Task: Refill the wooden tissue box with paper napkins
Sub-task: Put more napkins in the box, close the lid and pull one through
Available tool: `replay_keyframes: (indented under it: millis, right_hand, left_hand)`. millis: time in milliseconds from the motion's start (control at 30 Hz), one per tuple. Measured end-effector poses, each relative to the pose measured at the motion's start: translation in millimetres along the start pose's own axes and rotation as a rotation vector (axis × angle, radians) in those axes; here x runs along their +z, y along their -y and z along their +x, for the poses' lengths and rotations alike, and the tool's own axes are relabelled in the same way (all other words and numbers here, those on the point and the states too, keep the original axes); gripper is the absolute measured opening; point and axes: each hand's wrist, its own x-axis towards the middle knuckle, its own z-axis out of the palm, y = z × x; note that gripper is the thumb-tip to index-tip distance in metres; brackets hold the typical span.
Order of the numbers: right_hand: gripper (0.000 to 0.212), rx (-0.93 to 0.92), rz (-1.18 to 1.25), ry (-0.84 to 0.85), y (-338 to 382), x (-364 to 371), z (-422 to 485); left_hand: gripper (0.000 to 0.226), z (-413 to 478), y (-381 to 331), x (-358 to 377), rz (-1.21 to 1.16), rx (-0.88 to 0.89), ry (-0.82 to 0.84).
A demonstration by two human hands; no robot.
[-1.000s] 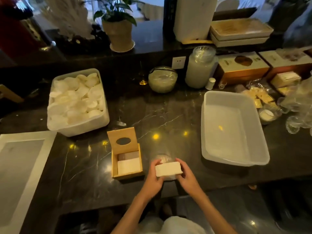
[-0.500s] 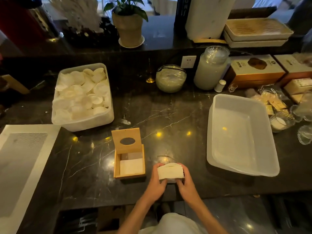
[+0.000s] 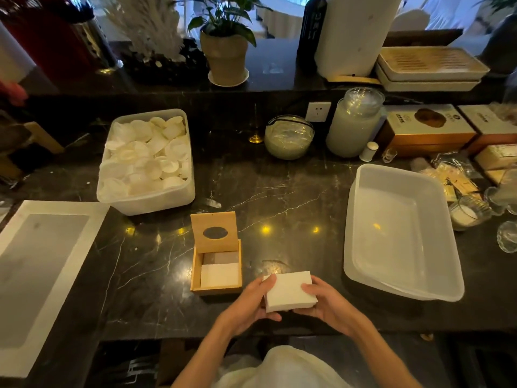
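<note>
Nearest the camera, both bare hands hold a thick rectangular stack of white paper napkins just above the near edge of the tabletop; the left hand wraps the stack's left end with fingers curled over its top corner and thumb beneath, and the right hand cups the right end with fingers closed against its side; the stack looks soft-edged, flat on top, slightly tilted; just to the left of it stands the wooden tissue box, small, square and pale, its hinged lid tipped up at the far side with an oval slot cut through it; inside lies a white folded napkin layer filling the near part, with a duller grey patch behind it; the tabletop is dark polished stone with pale veins and small yellow light reflections; at the near left lies a flat white tray with a grey inner panel; to the right sits a large translucent plastic tub, rounded at the corners; farther left, a similar tub is heaped with white round pads; beyond, a glass bowl, a tall frosted jar and a potted plant in a terracotta-coloured pot
</note>
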Motion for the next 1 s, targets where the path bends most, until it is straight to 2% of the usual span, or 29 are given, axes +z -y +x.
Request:
replay_keyframes:
  millis: [100, 267, 400, 467, 567, 633, 700, 767, 833, 900, 933, 1000]
  right_hand:
    - [0.042, 0.003, -0.046, -0.017, -1.3, 10.9, 2.0]
    - [0.056, -0.046, -0.089, -0.044, -6.3, 37.6, 5.0]
    - [0.057, -0.043, -0.231, 0.019, 7.0, 57.0, 4.0]
    - [0.065, -0.039, -0.387, 0.045, 24.0, 66.1, 4.2]
    - [0.072, 0.003, -0.796, 0.202, 58.9, 93.5, 8.6]
    - [0.056, 0.020, -1.055, 0.347, 80.5, 117.3, 18.8]
    - [0.037, 0.032, -1.200, 0.453, 92.7, 139.1, 30.6]
    - [0.036, 0.014, -1.243, 0.427, 98.2, 152.1, 44.0]
    - [0.033, -0.036, -1.238, 0.337, 99.6, 157.5, 55.4]
    - [0.036, -0.043, -1.068, 0.244, 95.0, 155.8, 63.0]
    - [0.045, -0.022, -0.859, 0.214, 88.8, 154.4, 65.4]
    - [0.068, 0.023, -0.382, 0.238, 73.5, 151.0, 71.7]
  left_hand:
    - [0.049, -5.7, 0.6, -0.3, -0.016, -0.003, 0.000]
    - [0.055, -15.5, -4.4, -5.8, -0.049, 0.049, -0.013]
    - [0.050, -31.5, -22.4, -19.7, 0.137, 0.090, -0.067]
    - [0.044, -42.2, -36.2, -31.8, 0.270, 0.099, -0.048]
    - [0.042, -58.9, -62.0, -49.6, 0.410, 0.104, 0.024]
    - [0.042, -68.4, -79.0, -60.4, 0.485, 0.100, 0.061]
    - [0.043, -76.2, -92.1, -73.3, 0.478, 0.078, 0.077]
    - [0.041, -79.6, -98.3, -89.5, 0.395, 0.108, 0.025]
    - [0.031, -73.3, -98.3, -109.5, 0.375, 0.237, -0.244]
    - [0.022, -66.9, -93.4, -128.5, 0.362, 0.295, -0.554]
    - [0.026, -64.3, -88.3, -136.4, 0.335, 0.275, -0.604]
    - [0.041, -58.8, -72.4, -147.3, 0.280, 0.239, -0.484]
